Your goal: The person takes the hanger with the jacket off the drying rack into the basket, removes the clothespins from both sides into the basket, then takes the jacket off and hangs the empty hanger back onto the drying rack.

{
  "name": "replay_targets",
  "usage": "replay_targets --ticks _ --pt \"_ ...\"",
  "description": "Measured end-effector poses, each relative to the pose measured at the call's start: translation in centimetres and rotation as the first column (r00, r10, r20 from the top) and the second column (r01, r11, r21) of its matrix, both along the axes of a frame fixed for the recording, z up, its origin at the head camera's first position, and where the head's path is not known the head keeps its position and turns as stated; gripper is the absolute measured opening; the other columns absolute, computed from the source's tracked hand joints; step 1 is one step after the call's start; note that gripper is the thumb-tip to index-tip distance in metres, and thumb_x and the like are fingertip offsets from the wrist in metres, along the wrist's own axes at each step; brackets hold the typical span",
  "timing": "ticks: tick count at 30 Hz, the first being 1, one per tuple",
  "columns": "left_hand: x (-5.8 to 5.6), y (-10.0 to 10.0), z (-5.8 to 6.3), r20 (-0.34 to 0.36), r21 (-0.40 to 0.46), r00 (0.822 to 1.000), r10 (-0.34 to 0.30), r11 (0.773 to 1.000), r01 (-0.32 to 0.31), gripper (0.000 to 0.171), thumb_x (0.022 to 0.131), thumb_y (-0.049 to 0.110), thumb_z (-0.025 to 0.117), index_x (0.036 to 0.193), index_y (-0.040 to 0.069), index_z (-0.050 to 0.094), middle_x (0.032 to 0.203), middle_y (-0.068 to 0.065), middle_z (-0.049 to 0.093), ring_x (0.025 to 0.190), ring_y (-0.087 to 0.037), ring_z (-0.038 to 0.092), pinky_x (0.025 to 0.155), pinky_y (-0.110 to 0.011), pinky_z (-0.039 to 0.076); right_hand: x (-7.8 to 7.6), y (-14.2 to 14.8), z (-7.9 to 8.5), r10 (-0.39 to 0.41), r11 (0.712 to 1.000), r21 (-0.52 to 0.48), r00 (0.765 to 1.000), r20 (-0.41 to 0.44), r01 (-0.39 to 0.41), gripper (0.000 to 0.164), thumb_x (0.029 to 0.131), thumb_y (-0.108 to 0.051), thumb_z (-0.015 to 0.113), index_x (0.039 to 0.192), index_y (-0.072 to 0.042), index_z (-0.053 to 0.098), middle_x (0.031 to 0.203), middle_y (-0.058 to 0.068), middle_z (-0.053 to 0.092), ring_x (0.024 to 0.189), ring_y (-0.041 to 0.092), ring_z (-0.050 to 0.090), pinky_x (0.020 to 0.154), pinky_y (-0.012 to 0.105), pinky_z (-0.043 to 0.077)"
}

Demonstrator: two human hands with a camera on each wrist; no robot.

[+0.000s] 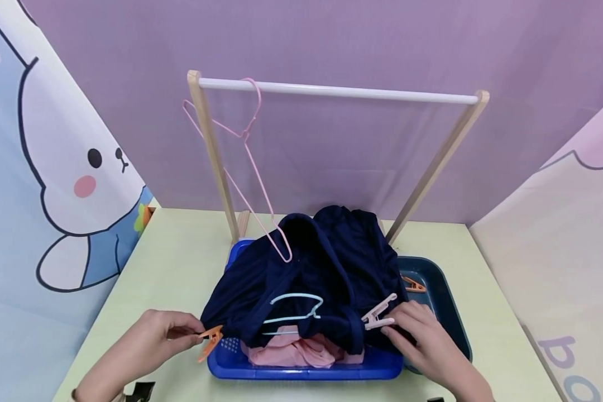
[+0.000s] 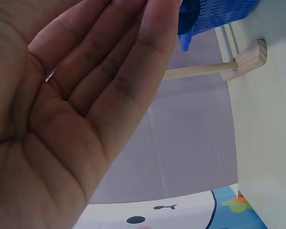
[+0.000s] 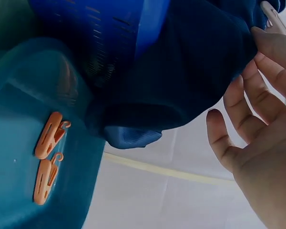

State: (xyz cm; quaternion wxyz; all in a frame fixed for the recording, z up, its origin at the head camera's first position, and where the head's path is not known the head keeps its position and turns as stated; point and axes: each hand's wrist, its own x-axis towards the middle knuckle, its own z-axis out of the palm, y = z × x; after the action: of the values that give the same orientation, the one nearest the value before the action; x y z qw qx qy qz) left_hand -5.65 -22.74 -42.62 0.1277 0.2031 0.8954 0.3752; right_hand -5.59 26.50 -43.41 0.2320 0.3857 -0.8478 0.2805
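A navy garment [image 1: 352, 251] lies heaped over a blue basket [image 1: 306, 373], with a light blue hanger [image 1: 293, 320] against its front. An orange clothespin [image 1: 212, 338] bites the cloth at the left end. My left hand [image 1: 153, 338] pinches that clothespin's upper handle, its fingertips right at the garment's edge. On the right end sits a pale pink clothespin [image 1: 379, 314]. My right hand [image 1: 424, 338] has thumb and forefinger on its lower handle, close against the navy cloth. In the left wrist view, the fingertips of the left hand [image 2: 86, 95] run out of frame.
Pink cloth [image 1: 301, 350] shows inside the basket. Behind stands a rack with a white bar [image 1: 341, 92], where a pink hanger [image 1: 253, 162] hangs down over the garment. A dark teal tray [image 1: 454, 312] at the right holds orange clothespins [image 3: 48, 157].
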Motion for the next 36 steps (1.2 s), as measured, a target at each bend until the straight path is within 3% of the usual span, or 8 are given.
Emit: replay_targets --ticks 8,14,18,21,25,28,36 --pt "0.0 0.1 0.0 -0.015 -0.004 1.0 0.009 1.0 -0.009 0.015 0.087 0.009 0.077 0.093 0.023 0.075 0.087 0.018 0.069 0.077 -0.001 0.066 0.066 -0.023 0.058 -0.6 0.3 -0.3 0.018 0.999 -0.033 1.0 0.007 -0.018 0.017 0.102 -0.033 0.061 0.094 -0.022 0.069 0.1 -0.011 0.063 0.088 0.008 0.053 0.075 0.021 0.039" --pt "-0.2 0.0 0.0 0.003 0.004 1.0 0.011 1.0 -0.011 0.014 0.088 0.01 0.077 0.092 0.023 0.075 0.085 0.016 0.07 0.076 -0.001 0.066 0.064 -0.024 0.057 -0.7 0.6 -0.1 -0.012 0.994 -0.104 0.999 0.049 0.017 0.019 0.096 -0.035 0.07 0.104 -0.018 0.073 0.109 0.001 0.066 0.102 0.02 0.054 0.097 0.023 0.037" --pt "-0.3 0.0 0.0 0.015 0.008 1.0 0.014 1.0 -0.014 0.013 0.088 0.012 0.077 0.092 0.025 0.075 0.085 0.015 0.071 0.076 -0.001 0.066 0.064 -0.024 0.057 -0.6 0.6 0.1 -0.034 0.981 -0.186 0.992 0.123 0.056 0.028 0.085 -0.019 0.082 0.11 -0.011 0.074 0.12 0.008 0.063 0.117 0.025 0.048 0.104 0.023 0.033" --pt "-0.3 -0.1 -0.1 0.028 0.009 0.999 0.022 1.0 -0.022 0.012 0.088 0.013 0.077 0.093 0.024 0.075 0.085 0.015 0.07 0.076 -0.002 0.066 0.063 -0.023 0.057 -0.4 0.5 0.3 -0.044 0.963 -0.249 0.972 0.232 0.103 0.039 0.078 0.001 0.083 0.114 -0.011 0.073 0.126 0.01 0.06 0.127 0.024 0.044 0.105 0.02 0.033" --pt "-0.4 -0.1 -0.2 0.053 0.02 0.998 0.045 0.999 -0.046 0.014 0.088 0.012 0.077 0.1 0.018 0.074 0.086 0.015 0.07 0.077 -0.003 0.066 0.065 -0.023 0.057 -0.2 0.2 0.5 0.037 0.926 -0.363 0.932 0.36 0.103 0.043 0.079 0.017 0.073 0.116 -0.004 0.071 0.129 0.019 0.056 0.129 0.024 0.043 0.105 0.019 0.036" --pt "-0.5 -0.1 -0.4 0.087 0.04 0.993 0.074 0.996 -0.078 0.022 0.087 0.011 0.078 0.108 0.012 0.071 0.088 0.012 0.071 0.078 -0.004 0.067 0.067 -0.022 0.057 -0.2 0.0 0.5 0.102 0.897 -0.429 0.899 0.425 0.102 0.038 0.082 0.02 0.069 0.115 0.002 0.069 0.128 0.025 0.054 0.128 0.023 0.044 0.104 0.02 0.038" --pt "-0.7 -0.5 -1.3 0.17 0.139 0.977 0.128 0.979 -0.152 0.037 0.087 0.019 0.079 0.119 0.005 0.066 0.09 0.005 0.072 0.077 -0.012 0.069 0.065 -0.027 0.058 -0.6 -0.5 0.5 0.152 0.861 -0.487 0.84 0.52 0.145 0.032 0.086 0.019 0.066 0.116 0.007 0.066 0.128 0.027 0.054 0.123 0.02 0.046 0.092 0.021 0.046"
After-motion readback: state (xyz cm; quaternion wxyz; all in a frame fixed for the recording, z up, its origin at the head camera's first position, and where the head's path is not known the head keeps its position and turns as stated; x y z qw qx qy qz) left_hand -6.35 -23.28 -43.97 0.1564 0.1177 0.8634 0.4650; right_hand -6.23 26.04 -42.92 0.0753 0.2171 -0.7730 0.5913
